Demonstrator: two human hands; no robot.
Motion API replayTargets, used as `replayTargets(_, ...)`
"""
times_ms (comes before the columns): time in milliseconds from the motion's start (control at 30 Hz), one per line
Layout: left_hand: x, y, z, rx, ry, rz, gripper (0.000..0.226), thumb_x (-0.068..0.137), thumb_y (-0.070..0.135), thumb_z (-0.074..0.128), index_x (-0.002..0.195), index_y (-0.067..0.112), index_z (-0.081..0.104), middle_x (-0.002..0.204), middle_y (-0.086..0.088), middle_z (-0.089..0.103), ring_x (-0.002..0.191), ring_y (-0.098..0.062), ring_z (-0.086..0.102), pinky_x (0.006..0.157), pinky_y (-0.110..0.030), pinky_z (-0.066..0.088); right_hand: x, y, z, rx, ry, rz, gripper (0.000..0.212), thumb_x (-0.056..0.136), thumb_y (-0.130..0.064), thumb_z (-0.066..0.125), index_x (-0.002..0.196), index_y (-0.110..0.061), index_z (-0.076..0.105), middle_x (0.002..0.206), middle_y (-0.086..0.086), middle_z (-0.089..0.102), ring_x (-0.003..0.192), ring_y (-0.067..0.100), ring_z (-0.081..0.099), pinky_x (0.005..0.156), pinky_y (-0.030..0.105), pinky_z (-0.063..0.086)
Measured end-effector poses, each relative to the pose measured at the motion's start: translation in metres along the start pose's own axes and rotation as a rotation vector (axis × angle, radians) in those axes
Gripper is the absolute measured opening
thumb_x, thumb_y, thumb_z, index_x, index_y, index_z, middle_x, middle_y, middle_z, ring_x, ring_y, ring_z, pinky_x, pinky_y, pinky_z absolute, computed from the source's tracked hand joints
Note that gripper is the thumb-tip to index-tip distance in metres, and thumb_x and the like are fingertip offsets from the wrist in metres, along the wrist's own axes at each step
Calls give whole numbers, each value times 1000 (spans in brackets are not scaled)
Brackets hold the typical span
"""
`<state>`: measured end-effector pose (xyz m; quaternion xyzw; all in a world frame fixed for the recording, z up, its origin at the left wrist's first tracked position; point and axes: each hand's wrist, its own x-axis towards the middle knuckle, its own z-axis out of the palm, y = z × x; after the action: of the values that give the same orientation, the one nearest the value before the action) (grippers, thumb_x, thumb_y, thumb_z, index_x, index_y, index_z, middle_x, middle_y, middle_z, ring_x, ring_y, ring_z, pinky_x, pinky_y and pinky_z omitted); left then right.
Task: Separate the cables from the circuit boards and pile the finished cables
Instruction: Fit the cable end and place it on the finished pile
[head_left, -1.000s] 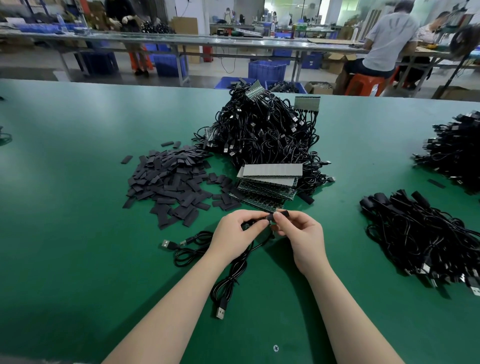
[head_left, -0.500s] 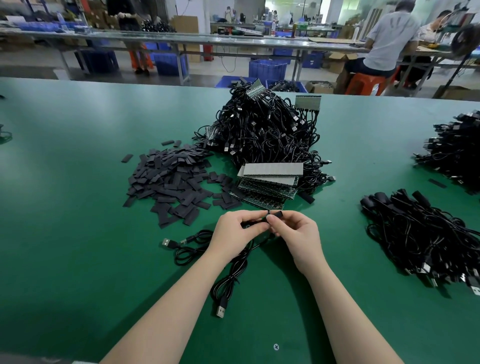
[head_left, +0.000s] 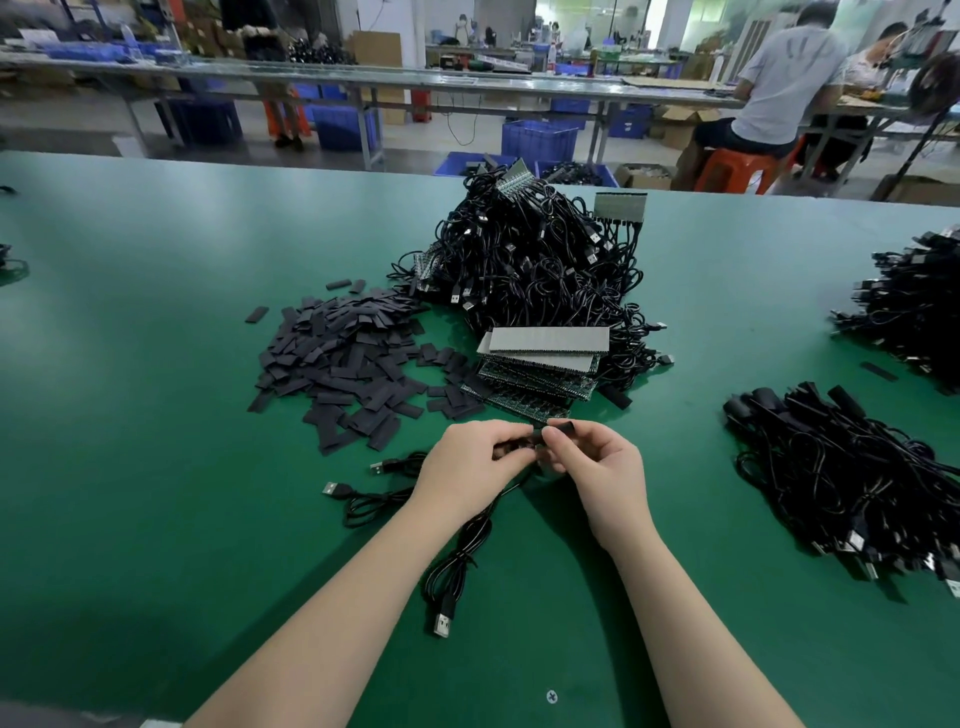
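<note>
You have one cable (head_left: 467, 540) in hand at the near middle of the green table (head_left: 156, 519). Your left hand (head_left: 470, 467) curls round its upper end, and your right hand (head_left: 597, 470) pinches a small black sleeve (head_left: 561, 429) between thumb and forefinger right at that end. The two hands touch at the fingertips. Whether the sleeve is already seated on the cable end, I cannot tell; your fingers hide the joint. The rest of the cable trails toward 6 o'clock, its USB plug (head_left: 442, 623) lying flat on the table.

The step looks like finishing a cable already freed from its board, by working the sleeve at its end. Once that is done, the next move calls for carrying the cable to the pile of finished cables (head_left: 857, 483) at 3 o'clock; lift the slack so the plug does not drag or snag.

Two more loose cables (head_left: 374, 493) lie at 9 o'clock, just beside your left wrist, probably next in line. The stack of circuit boards (head_left: 545, 364) sits at 12 o'clock, just beyond your hands, with the big heap of unsorted cables (head_left: 530, 260) behind it and touching it. The spare sleeves (head_left: 343, 364) spread at 10 o'clock. Another heap of cables (head_left: 914, 301) sits at 2 o'clock.
</note>
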<state>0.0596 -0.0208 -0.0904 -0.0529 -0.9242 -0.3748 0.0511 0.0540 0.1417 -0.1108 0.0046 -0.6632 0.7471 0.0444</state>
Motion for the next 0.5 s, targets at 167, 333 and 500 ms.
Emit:
replayTargets(167, -9, -5, 2, 24, 151, 10, 26, 87, 51, 63, 109, 40, 71, 101, 21, 71, 92, 2, 62, 72, -13, 44, 0, 0, 0, 31, -25, 12, 10, 86, -10, 77, 84, -21, 78, 75, 2, 75, 66, 12, 67, 62, 19, 53)
replayTargets(333, -10, -1, 6, 29, 177, 119, 22, 90, 41, 64, 109, 34, 73, 99, 7, 74, 89, -12, 65, 80, -31, 49, 0, 0, -1, -5, -36, 2, 8, 85, -9, 77, 88, -16, 76, 74, 2, 75, 66, 9, 66, 62, 18, 52)
replayTargets(500, -12, -7, 10, -54, 153, 82, 25, 89, 36, 67, 113, 30, 72, 105, 5, 73, 95, -8, 64, 83, -22, 47, 0, -1, 0, -34, -67, 1, 7, 84, -9, 78, 88, -14, 76, 70, -2, 74, 60, 5, 65, 61, 16, 51)
